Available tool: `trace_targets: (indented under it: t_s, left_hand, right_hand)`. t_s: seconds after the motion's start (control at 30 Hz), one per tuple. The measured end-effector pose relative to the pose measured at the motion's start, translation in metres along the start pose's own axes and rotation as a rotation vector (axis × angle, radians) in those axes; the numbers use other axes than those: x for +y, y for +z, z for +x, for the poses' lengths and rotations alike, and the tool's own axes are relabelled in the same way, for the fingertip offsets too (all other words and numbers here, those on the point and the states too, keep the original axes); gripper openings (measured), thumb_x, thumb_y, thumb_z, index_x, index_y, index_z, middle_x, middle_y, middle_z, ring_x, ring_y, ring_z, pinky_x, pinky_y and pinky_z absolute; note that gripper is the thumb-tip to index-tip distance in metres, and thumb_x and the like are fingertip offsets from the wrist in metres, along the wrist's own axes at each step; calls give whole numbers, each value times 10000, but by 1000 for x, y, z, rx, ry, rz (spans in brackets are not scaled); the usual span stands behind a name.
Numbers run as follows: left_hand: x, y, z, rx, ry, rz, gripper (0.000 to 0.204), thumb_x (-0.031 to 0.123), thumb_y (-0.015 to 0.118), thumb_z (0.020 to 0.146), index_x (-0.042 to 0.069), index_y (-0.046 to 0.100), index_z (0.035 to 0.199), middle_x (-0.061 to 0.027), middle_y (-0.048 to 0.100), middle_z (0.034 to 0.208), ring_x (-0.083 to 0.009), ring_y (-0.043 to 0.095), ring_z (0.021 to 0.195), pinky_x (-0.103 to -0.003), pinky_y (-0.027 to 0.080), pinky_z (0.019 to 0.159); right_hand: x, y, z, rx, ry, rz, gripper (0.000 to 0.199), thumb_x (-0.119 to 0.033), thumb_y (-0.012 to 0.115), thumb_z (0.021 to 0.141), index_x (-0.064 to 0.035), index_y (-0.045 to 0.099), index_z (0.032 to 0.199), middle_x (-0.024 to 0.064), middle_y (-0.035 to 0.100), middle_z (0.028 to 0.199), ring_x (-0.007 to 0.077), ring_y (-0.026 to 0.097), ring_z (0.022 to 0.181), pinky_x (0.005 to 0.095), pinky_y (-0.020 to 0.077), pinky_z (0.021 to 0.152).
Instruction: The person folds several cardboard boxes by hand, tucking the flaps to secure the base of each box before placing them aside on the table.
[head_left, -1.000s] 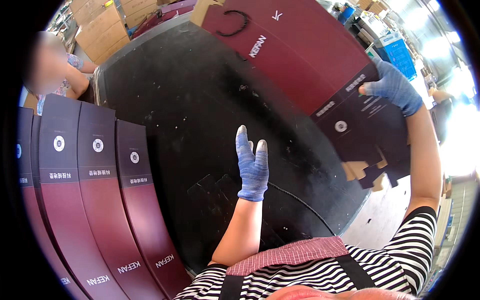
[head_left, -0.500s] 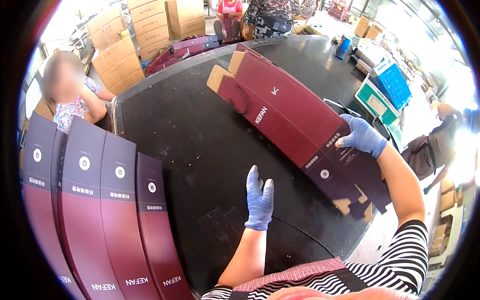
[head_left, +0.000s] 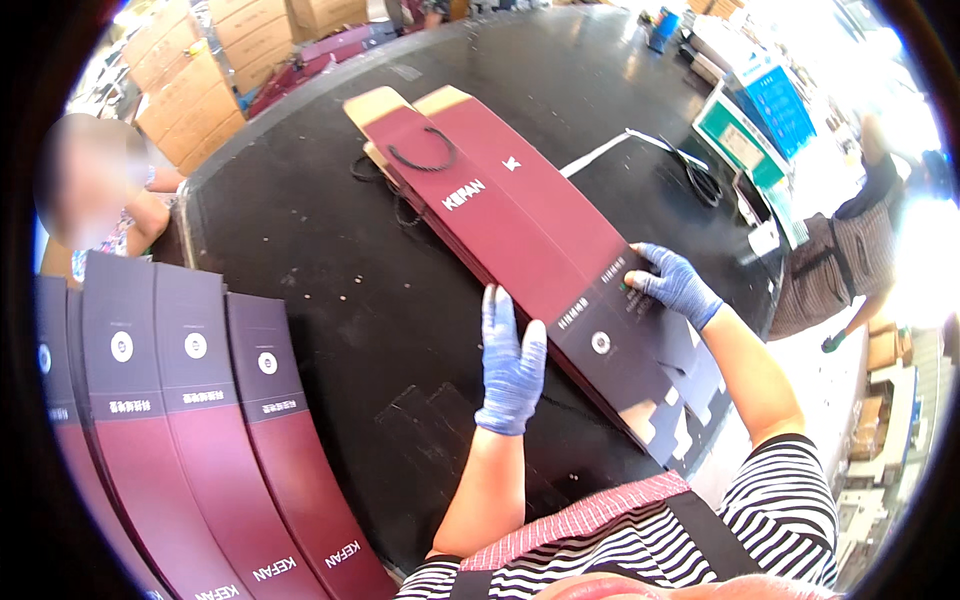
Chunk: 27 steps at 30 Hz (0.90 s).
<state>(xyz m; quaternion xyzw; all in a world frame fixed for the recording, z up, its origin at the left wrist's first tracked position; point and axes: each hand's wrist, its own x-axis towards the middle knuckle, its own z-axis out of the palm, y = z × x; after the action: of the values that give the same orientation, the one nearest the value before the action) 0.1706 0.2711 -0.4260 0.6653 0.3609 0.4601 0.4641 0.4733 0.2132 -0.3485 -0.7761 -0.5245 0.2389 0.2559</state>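
Lowered flat to table now, maroon box blank (head_left: pixel 520 225) btwn open L hand (head_left: pixel 510 365) & R hand (head_left: pixel 675 285), both flat-pressing.

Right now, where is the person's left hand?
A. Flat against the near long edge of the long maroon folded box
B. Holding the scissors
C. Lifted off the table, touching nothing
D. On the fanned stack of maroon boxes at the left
A: the left hand, in a blue glove, lies flat with its fingers against the near edge of the long maroon folded box on the black table, while the right hand rests on the box's dark end.
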Motion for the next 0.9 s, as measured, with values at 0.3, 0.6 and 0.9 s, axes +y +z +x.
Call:
trace_targets:
  t_s: [0.3,0.6,0.9]
  left_hand:
    - [8,3,7,-3,-17,-1,620,166,593,1014,-50,370,1551,-290,326,1614,-425,357,1489,-462,314,1218]
    - [2,49,-2,112,-161,103,854,256,602,1012,-67,103,1624,-284,71,1704,-388,105,1592,-432,158,1277]
    - [49,46,-41,-167,-273,727,874,441,623,1000,12,197,1632,-264,206,1683,-421,216,1558,-445,235,1265]
  right_hand:
    - [147,3,-142,496,-106,63,297,-102,562,1012,4,664,1270,165,642,1394,344,543,1369,419,408,1164]
    - [129,-4,-141,449,-123,-288,313,-132,583,954,-34,711,1221,146,658,1364,349,543,1347,452,398,1166]
    - [136,1,-130,553,-201,-325,273,-234,597,978,-68,736,1144,134,684,1307,341,581,1287,461,431,1119]
